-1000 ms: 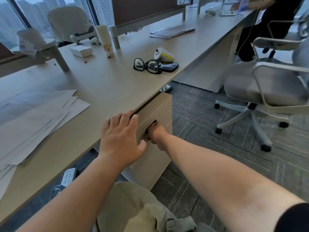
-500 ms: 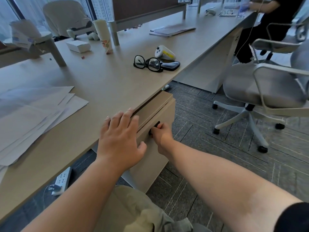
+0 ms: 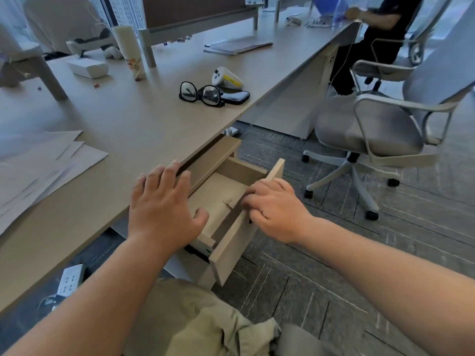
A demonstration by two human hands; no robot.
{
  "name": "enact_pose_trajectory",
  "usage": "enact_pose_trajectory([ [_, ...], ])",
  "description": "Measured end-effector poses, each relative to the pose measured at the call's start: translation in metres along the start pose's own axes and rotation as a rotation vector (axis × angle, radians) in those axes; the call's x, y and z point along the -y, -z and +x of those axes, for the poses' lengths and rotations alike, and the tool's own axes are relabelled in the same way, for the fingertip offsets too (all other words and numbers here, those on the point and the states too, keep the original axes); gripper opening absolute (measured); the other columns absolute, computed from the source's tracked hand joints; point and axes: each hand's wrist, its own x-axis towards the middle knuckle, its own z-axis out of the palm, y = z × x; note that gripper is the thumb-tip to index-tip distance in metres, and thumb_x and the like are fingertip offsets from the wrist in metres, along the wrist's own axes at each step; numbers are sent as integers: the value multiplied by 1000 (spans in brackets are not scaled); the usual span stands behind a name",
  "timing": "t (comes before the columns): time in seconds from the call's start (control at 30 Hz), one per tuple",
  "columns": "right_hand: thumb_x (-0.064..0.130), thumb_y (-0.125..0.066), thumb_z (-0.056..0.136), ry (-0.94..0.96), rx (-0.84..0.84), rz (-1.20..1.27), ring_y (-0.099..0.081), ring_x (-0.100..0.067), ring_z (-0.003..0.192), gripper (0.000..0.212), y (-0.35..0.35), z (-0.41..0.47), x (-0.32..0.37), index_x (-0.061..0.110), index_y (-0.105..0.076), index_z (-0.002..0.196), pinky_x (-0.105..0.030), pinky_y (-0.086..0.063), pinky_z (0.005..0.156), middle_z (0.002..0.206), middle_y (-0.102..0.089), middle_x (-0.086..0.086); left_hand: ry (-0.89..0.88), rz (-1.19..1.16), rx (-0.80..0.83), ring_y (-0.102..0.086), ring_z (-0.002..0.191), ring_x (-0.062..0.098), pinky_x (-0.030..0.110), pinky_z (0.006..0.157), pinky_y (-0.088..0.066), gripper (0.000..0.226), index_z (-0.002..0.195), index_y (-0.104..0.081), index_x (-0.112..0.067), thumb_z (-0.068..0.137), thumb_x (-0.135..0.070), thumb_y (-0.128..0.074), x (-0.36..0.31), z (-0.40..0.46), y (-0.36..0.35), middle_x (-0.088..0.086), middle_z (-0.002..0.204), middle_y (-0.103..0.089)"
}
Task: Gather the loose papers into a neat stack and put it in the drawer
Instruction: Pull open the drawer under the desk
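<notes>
Beige laminate drawer (image 3: 232, 242), one, stood pulled out under the long beige desk (image 3: 133, 124). Right hand (image 3: 276, 210), fingers curled shut over the drawer front's top edge. Left hand (image 3: 164, 209) lay flat with fingers spread on the desk edge, holding nothing. One loose spread of white papers (image 3: 38, 170), sheets uncountable, lay on the desk at 9 o'clock of the left hand, well apart. One pair of black-framed glasses (image 3: 201, 95) at 12 o'clock.
</notes>
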Motion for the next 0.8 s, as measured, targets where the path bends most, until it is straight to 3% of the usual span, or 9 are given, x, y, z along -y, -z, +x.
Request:
enact_pose_trajectory([
  [0.07,40,-34,99,84,107,-84,-43,-13,137,44,5,-8,-2,35,-61,132,-48,-17,123,139,-57,13,-11,0,15,-30,151,33,55,124,-27,82,150,-39,-20,81,-62,-49,0,-1,3,7,163,-33],
  [0.17,40,-31,98,108,98,-166,-50,-14,128,40,12,-22,-9,33,-64,120,-47,-15,121,123,-62,12,-17,11,33,-29,153,32,53,125,-26,82,151,-39,-20,82,-62,-53,-1,-3,7,7,165,-32],
  [0.27,41,-29,97,127,128,-182,-55,-15,114,36,16,-38,-17,31,-63,105,-45,-19,121,106,-61,12,-10,14,49,-27,155,31,52,127,-24,85,153,-38,-20,82,-64,-53,-3,-4,11,6,168,-29],
  [0.63,41,-28,100,108,162,-175,-59,-13,87,42,20,-82,-45,27,-62,80,-43,-33,110,85,-60,10,12,19,59,-21,157,32,52,127,-19,81,153,-39,-22,86,-65,-54,-15,-7,19,6,171,-23],
  [0.8,37,-31,102,96,215,-158,-57,-16,76,42,28,-83,-45,25,-58,72,-41,-34,108,79,-57,8,16,30,72,-23,157,32,52,127,-23,84,154,-39,-21,85,-66,-54,-12,-8,19,6,170,-24],
])
